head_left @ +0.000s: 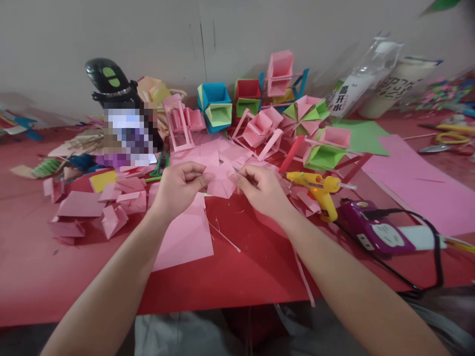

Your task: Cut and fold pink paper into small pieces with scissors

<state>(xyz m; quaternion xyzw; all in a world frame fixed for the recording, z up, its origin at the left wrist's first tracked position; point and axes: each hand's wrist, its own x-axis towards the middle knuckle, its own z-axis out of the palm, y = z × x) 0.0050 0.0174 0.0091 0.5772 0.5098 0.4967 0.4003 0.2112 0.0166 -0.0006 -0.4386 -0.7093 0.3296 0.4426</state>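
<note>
A pink folded paper piece is held up between both hands, just above the red tabletop. My left hand pinches its left edge between thumb and fingers. At the opposite edge, my right hand is closed in a pinch on the same paper. Faint creases or seams fan across its lower part. Beneath and left of it lies a flat pink sheet. Behind the hands are more loose pink pieces, and a yellow glue gun rests right of my right hand.
Folded paper boxes and a paper pinwheel shape stand along the back. A phone leans on a black holder at left, near loose pink pieces. Right are a purple power strip with a cable, scissors and a bottle.
</note>
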